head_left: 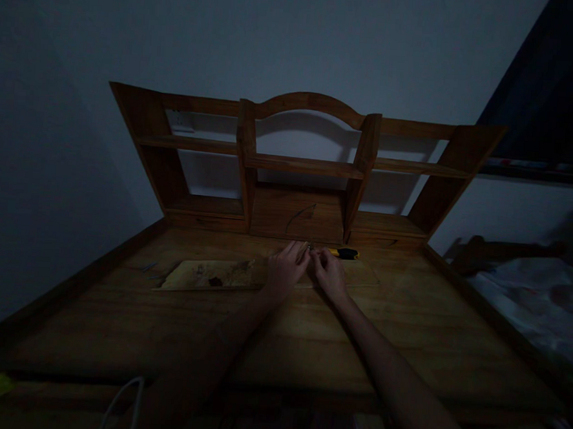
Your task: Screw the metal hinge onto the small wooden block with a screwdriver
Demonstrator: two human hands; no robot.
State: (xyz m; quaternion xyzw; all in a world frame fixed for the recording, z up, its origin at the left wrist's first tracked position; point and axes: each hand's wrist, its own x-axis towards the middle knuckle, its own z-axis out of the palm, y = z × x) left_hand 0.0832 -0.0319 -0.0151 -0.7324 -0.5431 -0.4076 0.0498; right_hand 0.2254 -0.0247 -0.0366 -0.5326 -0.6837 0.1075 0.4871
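Note:
My left hand point(287, 267) and my right hand point(330, 273) meet over a thin wooden board point(231, 276) lying on the desk. Their fingers are pinched together around something small with a metallic glint point(310, 247), too dark and small to name. The board is pale, has a ragged left end and dark stains, and runs beneath both hands. Just behind my right hand lies a tool with a yellow and black handle point(347, 253); its front end is hidden by the fingers.
Small thin metal pieces point(150, 267) lie left of the board on the wooden desk point(307, 345). A wooden shelf unit point(306, 167) stands along the back, a thin dark curved strand point(300, 214) against its middle panel. A white cable point(124, 399) loops at the front edge.

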